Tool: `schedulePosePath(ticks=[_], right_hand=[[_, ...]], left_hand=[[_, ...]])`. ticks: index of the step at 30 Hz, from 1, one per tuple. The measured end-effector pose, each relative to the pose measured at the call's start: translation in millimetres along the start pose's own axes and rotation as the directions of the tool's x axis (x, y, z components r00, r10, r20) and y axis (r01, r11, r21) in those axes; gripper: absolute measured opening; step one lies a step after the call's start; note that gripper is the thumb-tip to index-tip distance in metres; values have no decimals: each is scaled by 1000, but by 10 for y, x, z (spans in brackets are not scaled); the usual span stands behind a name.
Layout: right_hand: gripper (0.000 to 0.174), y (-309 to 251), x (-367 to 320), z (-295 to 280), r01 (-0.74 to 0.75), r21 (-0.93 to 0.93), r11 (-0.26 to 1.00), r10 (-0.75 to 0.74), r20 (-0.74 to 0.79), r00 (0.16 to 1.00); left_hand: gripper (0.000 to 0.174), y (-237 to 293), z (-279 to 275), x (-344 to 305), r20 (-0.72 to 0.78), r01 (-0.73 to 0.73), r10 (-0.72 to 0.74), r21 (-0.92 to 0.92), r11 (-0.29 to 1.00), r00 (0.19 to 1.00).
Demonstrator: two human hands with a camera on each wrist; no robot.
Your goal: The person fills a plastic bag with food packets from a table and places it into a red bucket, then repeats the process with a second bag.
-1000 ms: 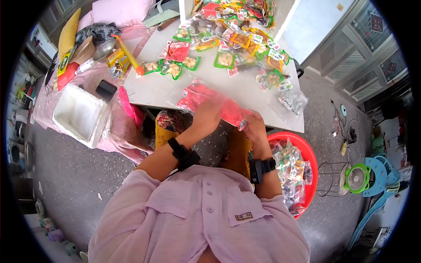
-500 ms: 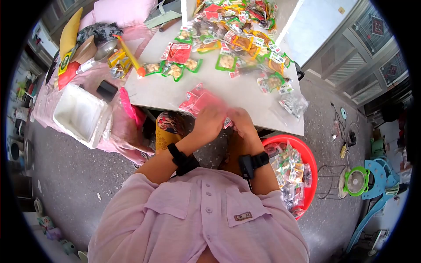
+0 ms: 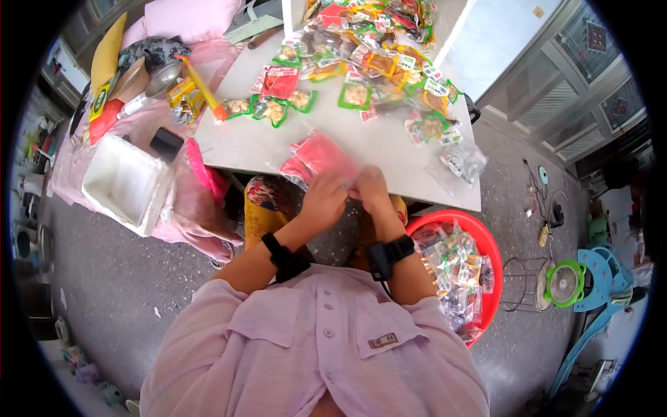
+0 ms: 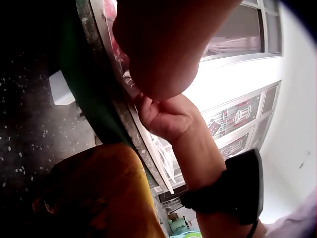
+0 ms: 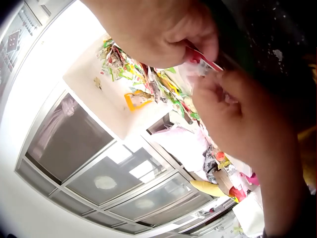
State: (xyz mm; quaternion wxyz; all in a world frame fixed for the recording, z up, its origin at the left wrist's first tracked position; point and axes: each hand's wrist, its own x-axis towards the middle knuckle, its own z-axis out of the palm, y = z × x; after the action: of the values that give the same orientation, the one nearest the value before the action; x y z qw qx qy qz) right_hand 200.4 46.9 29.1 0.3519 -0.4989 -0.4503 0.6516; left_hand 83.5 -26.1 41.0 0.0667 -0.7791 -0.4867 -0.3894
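Close together at the table's front edge, my left hand and right hand pinch the near end of a red plastic food pouch. Its red edge and some clear plastic show between the fingers in the right wrist view; much of it is hidden by the hands. Just beyond my left hand lie overlapping red pouches, partly blurred. The left wrist view has my left hand dark in front, with the curled fingers of my right hand right by it.
Many packed food pouches are heaped at the back of the white table. A clear bag lies at its right edge. Below right stands a red basin of packets. A foam box sits on the pink-covered surface at left.
My right hand has come left and inward, from the right end of the stretched red pouch to beside my left hand. The pouches on the table have barely moved.
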Motion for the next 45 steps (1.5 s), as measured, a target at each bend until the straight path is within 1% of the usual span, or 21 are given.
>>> schedulePosePath(ticks=[1, 4, 7, 9, 10, 13, 15, 16, 17, 18, 19, 25, 29, 32, 34, 36, 38, 39, 42, 43, 45], right_hand=[[16, 45, 30, 26, 35, -15, 999, -36, -26, 999], [21, 53, 23, 114, 144, -321, 936, -208, -176, 962], [20, 371, 307, 57, 318, -568, 759, -495, -187, 848], [20, 309, 169, 93, 265, -72, 962, -274, -204, 940], [20, 223, 64, 123, 194, 190, 962, -164, -163, 973], [20, 79, -48, 52, 71, 65, 995, -70, -17, 997], [20, 40, -21, -94, 132, -237, 963, -140, -15, 990], [21, 20, -1, -163, 157, -382, 911, -173, -6, 985], [21, 68, 74, -225, 374, -538, 755, -445, -3, 895], [22, 101, 146, -257, 527, -671, 522, -677, 50, 734], [23, 135, 205, -281, 599, -765, 236, -843, 146, 518], [21, -11, 197, -282, 507, -862, -21, -564, 429, 706], [13, -101, 185, -279, 598, -800, -59, -647, 486, 588], [9, -330, 204, -280, 674, -731, -107, -736, 514, 440], [8, -617, 109, -254, 713, -689, -133, -805, 495, 327], [10, -913, -67, -244, 746, -664, 54, -794, 425, 436], [13, -1150, -266, -247, 725, -640, 255, -742, 351, 571], [16, -1255, -382, -275, 742, -598, 303, -721, 364, 589], [16, -1336, -629, -335, 812, -519, 267, -739, 431, 519], [16, -1372, -728, -327, 790, -543, 285, -660, 486, 573], [16, -1414, -913, -282, 736, -593, 328, -476, 569, 671]], left_hand=[[15, 8, -7, -5, 8, 8, -8, 7, 1000, 1000], [16, -14, 23, -29, 19, 14, -15, 24, 1000, 1000], [20, -54, 46, -50, 39, -5, 4, 32, 999, 999], [24, -54, 38, -54, 33, 12, -12, 13, 1000, 999], [27, -45, 29, -53, 30, 22, -23, 3, 1000, 999], [33, 91, -96, -70, 34, 76, -77, 27, 997, 996], [34, 83, -119, -131, 70, 60, -65, 69, 996, 995], [35, 69, -123, -161, 88, 52, -60, 89, 995, 994], [34, 32, -92, -195, 69, 32, -40, 111, 993, 997], [32, -8, -60, -209, 50, 11, -18, 133, 991, 999], [31, -44, -41, -218, 31, -11, 6, 156, 988, 999], [24, -93, -213, -98, 11, -13, 12, 87, 996, 1000], [20, -145, -500, 170, -46, 0, -4, -74, 997, 999], [16, -346, -589, 331, -62, 99, -118, -248, 964, 991], [13, -386, -684, 479, -13, 275, -304, -395, 877, 953], [10, -422, -822, 648, 225, 501, -505, -692, 520, 833], [10, -321, -959, 776, 191, 444, -503, -776, 448, 843], [10, -274, -993, 810, 180, 416, -504, -814, 405, 844], [10, -170, -954, 781, 115, 329, -387, -768, 550, 915], [10, -27, -968, 776, 194, 400, -433, -794, 458, 880], [11, 142, -985, 735, 318, 501, -431, -755, 423, 844]])
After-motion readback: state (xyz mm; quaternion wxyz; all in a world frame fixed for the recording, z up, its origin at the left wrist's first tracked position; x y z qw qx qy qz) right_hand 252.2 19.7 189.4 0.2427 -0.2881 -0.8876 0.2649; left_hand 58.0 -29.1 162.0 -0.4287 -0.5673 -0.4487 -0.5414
